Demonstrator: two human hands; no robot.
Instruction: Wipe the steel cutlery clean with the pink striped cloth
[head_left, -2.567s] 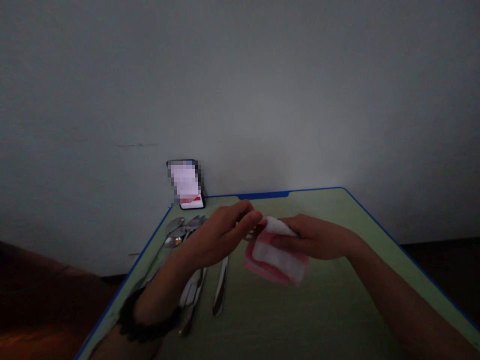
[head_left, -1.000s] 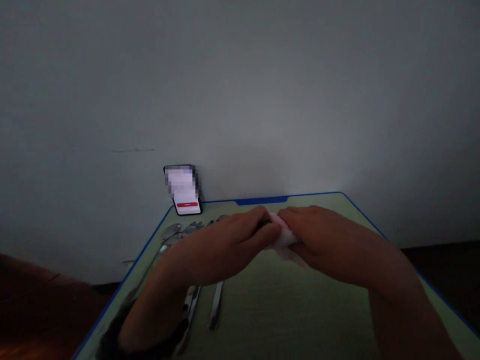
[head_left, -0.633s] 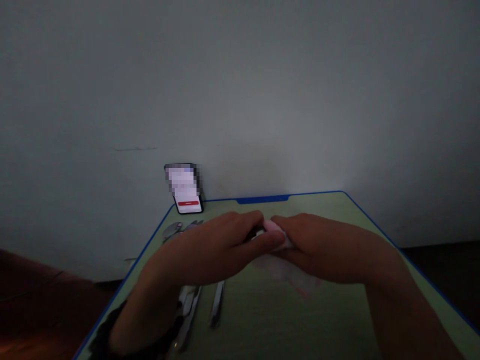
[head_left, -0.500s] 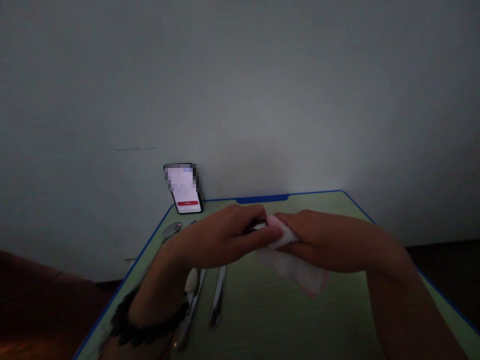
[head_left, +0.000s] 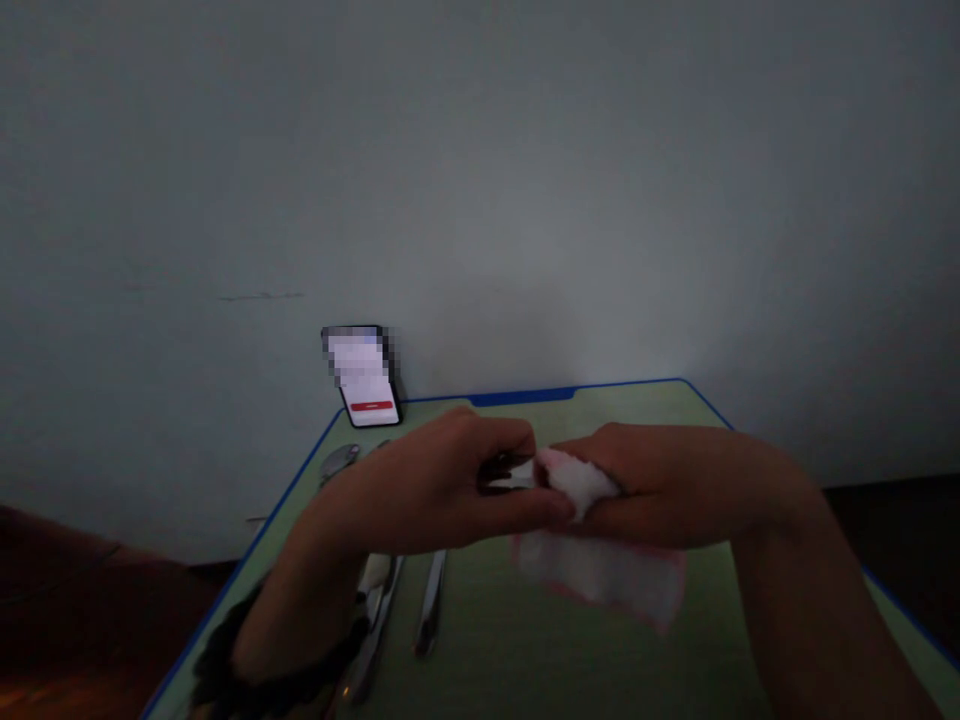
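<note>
Both hands meet above the table, in the middle of the head view. My right hand [head_left: 667, 482] is closed on a white cloth [head_left: 604, 575] with a pink edge, part bunched in the fingers and part hanging below. My left hand [head_left: 435, 485] is curled, fingers closed round a piece of shiny metal cutlery [head_left: 514, 482]. Only a short bit of the metal shows; its other end goes into the cloth, so its kind is hidden. The left thumb touches the bunched cloth.
On the green, blue-edged table [head_left: 637, 400] lie a spoon [head_left: 340, 460] and several other pieces of cutlery, including a metal handle [head_left: 429, 610], partly under my left forearm. A lit phone [head_left: 364, 375] leans against the wall [head_left: 600, 200] at the back left.
The hands have shifted slightly lower, and the left fingers have opened a gap that shows the metal. The hanging cloth has swung right and spread wider.
</note>
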